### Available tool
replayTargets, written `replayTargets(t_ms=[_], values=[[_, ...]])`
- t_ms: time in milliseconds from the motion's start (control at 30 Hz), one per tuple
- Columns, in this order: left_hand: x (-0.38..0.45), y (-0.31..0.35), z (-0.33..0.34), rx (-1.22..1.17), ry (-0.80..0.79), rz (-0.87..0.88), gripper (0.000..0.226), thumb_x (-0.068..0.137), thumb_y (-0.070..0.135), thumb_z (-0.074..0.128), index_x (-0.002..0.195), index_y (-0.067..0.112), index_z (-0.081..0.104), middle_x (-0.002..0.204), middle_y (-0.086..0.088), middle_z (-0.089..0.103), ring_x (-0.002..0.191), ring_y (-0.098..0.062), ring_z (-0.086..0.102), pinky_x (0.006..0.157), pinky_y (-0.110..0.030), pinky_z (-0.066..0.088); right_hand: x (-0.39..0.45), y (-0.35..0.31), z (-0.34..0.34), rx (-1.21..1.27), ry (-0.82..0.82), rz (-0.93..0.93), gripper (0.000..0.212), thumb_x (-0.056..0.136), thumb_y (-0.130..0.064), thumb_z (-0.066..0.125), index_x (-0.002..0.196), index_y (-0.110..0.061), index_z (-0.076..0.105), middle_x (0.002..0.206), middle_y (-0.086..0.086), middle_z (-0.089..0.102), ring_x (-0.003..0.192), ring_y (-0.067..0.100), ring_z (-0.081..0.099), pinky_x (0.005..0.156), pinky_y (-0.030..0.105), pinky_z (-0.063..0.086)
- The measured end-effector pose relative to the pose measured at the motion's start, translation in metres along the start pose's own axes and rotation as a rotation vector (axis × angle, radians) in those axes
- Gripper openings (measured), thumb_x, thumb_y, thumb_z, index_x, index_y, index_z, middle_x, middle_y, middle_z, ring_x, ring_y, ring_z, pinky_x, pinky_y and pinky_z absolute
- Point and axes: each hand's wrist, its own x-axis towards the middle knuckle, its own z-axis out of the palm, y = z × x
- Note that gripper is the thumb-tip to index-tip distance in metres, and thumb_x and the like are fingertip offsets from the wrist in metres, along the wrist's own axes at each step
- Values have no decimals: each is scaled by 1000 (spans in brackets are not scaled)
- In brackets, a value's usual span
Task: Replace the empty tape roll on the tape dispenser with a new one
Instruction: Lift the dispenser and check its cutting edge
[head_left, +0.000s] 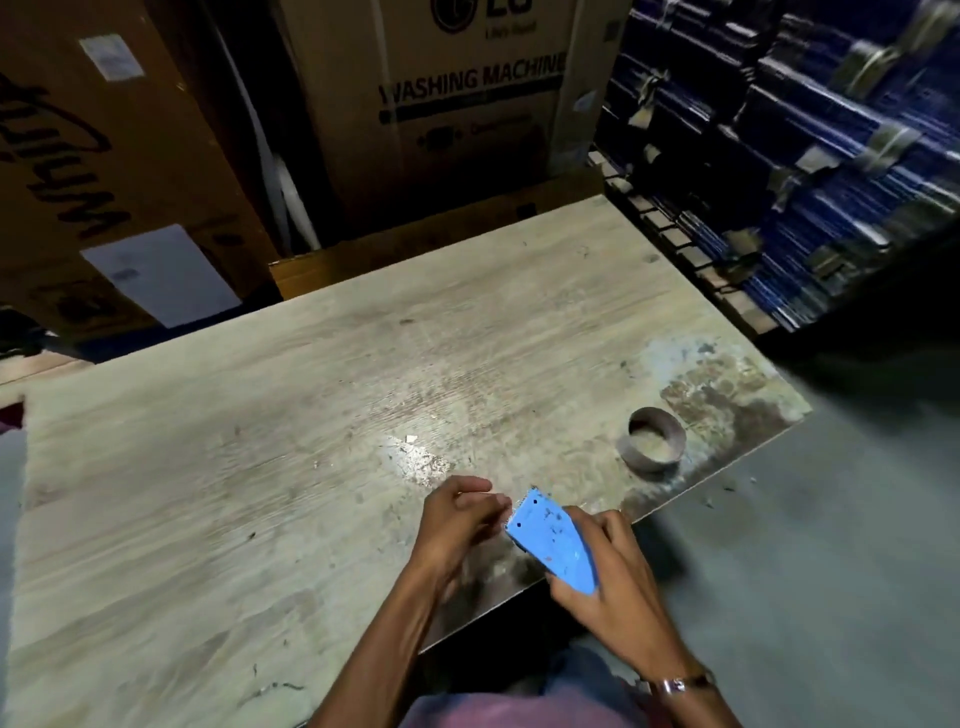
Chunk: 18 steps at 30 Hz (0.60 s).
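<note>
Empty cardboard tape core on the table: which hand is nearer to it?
Right. The right hand, holding the blue tape dispenser, is just below the empty cardboard tape core; the left hand is farther left.

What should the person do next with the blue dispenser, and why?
Probably look for a full roll: the empty cardboard core already lies apart on the table, the right hand grips the blue dispenser, and no new tape shows.

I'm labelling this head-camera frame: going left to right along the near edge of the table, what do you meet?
Left hand → blue tape dispenser, gripped by the right hand → empty cardboard tape core, standing alone on the table.
</note>
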Motion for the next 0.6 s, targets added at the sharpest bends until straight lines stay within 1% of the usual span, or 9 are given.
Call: replayTargets(t_ms=[67, 100, 167, 233, 267, 333, 467, 500, 600], values=[[5, 2, -1, 188, -27, 44, 10, 82, -6, 70, 90, 0, 69, 72, -13, 72, 57, -15, 66, 52, -22, 51, -8, 2, 6, -19, 8, 17, 64, 70, -38, 65, 133, -30, 55, 106, -4, 53, 98, 19, 54, 85, 30, 48], [7, 2, -1, 283, -30, 80, 9, 83, -6, 67, 84, 2, 71, 69, -12, 71, 56, -16, 64, 53, -22, 49, -11, 3, 8, -34, 2, 23, 62, 71, -37, 63, 132, -29, 56, 108, -5, 58, 98, 20, 53, 86, 30, 46], [11, -1, 0, 497, -19, 181, 17, 86, -1, 63, 75, 9, 71, 66, -3, 70, 55, -14, 62, 55, -22, 47, -18, 3, 13, -61, -2, 43, 58, 73, -38, 60, 130, -29, 56, 110, -9, 65, 94, 22, 53, 84, 30, 45], [10, -6, 2, 686, -30, 281, 18, 88, 5, 61, 75, 15, 68, 70, 6, 68, 60, -12, 66, 61, -26, 50, -25, 3, 18, -100, 23, 78, 58, 73, -44, 59, 130, -31, 55, 110, -11, 66, 90, 21, 52, 80, 31, 46], [10, -10, 4, 724, -47, 305, 19, 89, 4, 59, 76, 17, 66, 72, 8, 68, 64, -12, 67, 64, -24, 50, -29, 3, 20, -103, 33, 109, 59, 72, -47, 58, 129, -33, 54, 111, -10, 66, 93, 22, 56, 80, 32, 49], [11, -19, 7, 729, -97, 315, 21, 89, -1, 54, 81, 15, 65, 73, 5, 67, 66, -11, 63, 63, -17, 47, -37, 4, 23, -41, 43, 185, 61, 70, -51, 58, 129, -37, 52, 118, -9, 66, 103, 21, 64, 82, 35, 54], [16, -31, 13, 677, -186, 268, 16, 93, -2, 51, 93, 9, 63, 75, -2, 66, 71, -17, 65, 66, -20, 49, -52, 14, 31, 8, 17, 279, 69, 69, -57, 59, 135, -41, 45, 129, -14, 61, 115, 18, 64, 87, 35, 54], [17, -34, 14, 696, -206, 275, 15, 92, -3, 52, 94, 8, 62, 75, -4, 66, 72, -18, 65, 66, -19, 49, -55, 16, 33, 5, 9, 305, 69, 70, -56, 59, 135, -41, 44, 129, -13, 60, 116, 18, 63, 88, 35, 53], [19, -43, 21, 815, -275, 327, 12, 88, -2, 58, 93, 6, 65, 81, -15, 71, 75, -24, 67, 73, -29, 52, -60, 22, 40, 25, 1, 369, 66, 74, -53, 63, 135, -39, 43, 127, -13, 59, 115, 19, 63, 88, 34, 52]])
